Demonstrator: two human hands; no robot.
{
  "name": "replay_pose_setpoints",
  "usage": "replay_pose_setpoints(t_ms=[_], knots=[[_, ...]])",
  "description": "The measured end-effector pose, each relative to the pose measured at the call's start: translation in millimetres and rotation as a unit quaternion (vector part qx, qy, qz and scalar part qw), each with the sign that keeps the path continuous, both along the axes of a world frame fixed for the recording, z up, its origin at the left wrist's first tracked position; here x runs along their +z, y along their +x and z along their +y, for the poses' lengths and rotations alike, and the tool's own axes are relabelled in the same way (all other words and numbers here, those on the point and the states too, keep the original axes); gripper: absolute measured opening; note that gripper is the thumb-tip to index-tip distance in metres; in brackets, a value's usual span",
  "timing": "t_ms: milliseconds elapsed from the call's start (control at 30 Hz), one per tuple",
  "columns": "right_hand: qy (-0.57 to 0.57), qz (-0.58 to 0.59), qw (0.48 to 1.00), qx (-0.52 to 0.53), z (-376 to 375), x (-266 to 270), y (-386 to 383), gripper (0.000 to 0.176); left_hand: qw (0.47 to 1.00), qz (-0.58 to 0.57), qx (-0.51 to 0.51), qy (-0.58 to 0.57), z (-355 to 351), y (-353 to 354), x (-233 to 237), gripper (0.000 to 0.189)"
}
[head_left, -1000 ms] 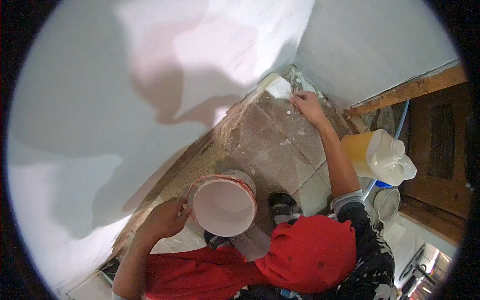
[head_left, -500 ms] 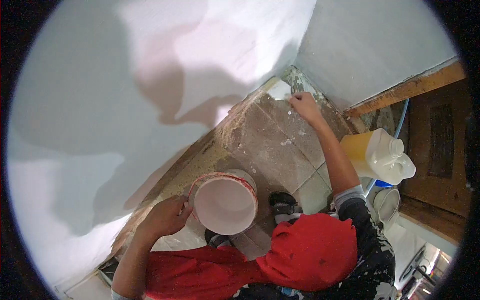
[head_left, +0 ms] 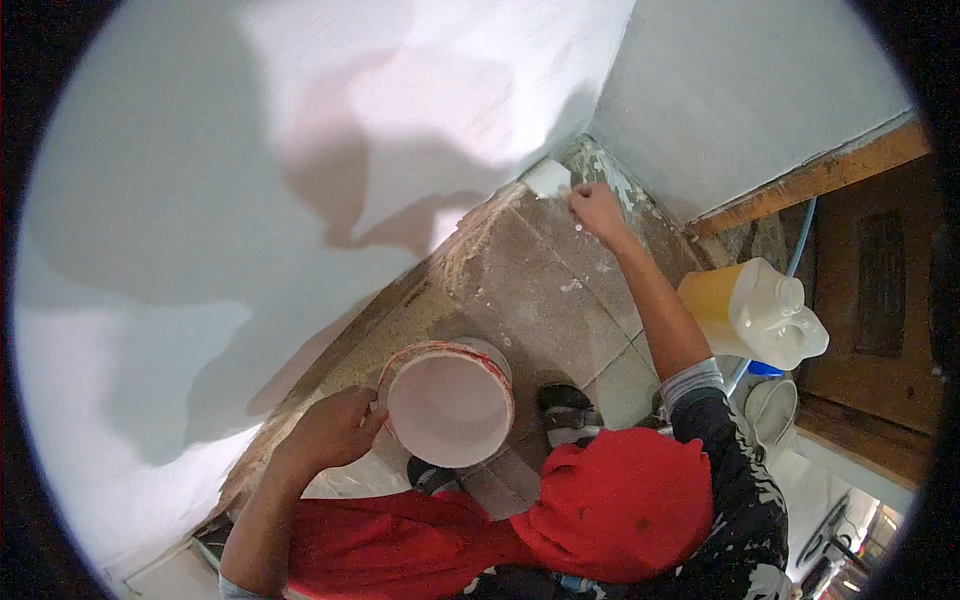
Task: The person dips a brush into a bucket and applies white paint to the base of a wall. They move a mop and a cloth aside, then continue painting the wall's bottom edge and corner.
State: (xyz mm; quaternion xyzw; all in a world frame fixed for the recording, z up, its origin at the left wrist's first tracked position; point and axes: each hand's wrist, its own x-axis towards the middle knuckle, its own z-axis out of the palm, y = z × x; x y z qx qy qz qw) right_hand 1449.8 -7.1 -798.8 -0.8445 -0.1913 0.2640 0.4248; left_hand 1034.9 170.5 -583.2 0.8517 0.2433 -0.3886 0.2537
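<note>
A broad, white-smeared scraper (head_left: 548, 178) juts past the right hand (head_left: 597, 208), whose fingers are clamped on it, at the wall's foot. The left hand (head_left: 330, 435) fingers grip a white bucket (head_left: 450, 405) by its rim. A yellow jug (head_left: 755, 310) stands well to the right.
</note>
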Motion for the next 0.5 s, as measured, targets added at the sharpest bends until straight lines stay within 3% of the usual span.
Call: replay_pose_setpoints(t_ms=[133, 200, 267, 333, 400, 467, 500], knots=[[0.105, 0.118, 0.987, -0.034, -13.6, 37.9, 1.8, 0.023, 0.999, -0.039, -0.002, 0.012, -1.4, -3.8, 4.9, 0.038], [0.235, 0.177, 0.952, -0.087, -31.4, 68.5, -3.4, 0.02, 0.999, -0.047, 0.018, 0.002, -1.7, -7.9, 1.0, 0.039], [0.237, 0.131, 0.963, -0.019, -45.6, 112.5, -6.0, 0.02, 0.999, -0.046, 0.011, 0.002, -2.8, -10.5, -5.4, 0.04], [0.22, 0.098, 0.971, 0.007, -52.6, 182.0, -31.7, 0.024, 0.999, -0.044, 0.007, 0.006, -2.2, -8.7, -5.0, 0.041], [0.163, 0.085, 0.978, 0.101, -68.0, 234.4, -38.9, 0.027, 0.999, -0.022, -0.024, 0.019, -6.8, 2.7, 4.0, 0.037], [0.048, 0.049, 0.987, 0.143, -73.3, 282.0, -60.1, 0.027, 0.999, -0.042, -0.028, 0.021, -4.0, -5.2, -14.0, 0.038], [-0.028, 0.013, 0.969, 0.245, -68.9, 307.2, -69.3, 0.029, 0.997, -0.054, -0.042, 0.029, -3.5, -11.7, -20.0, 0.04]])
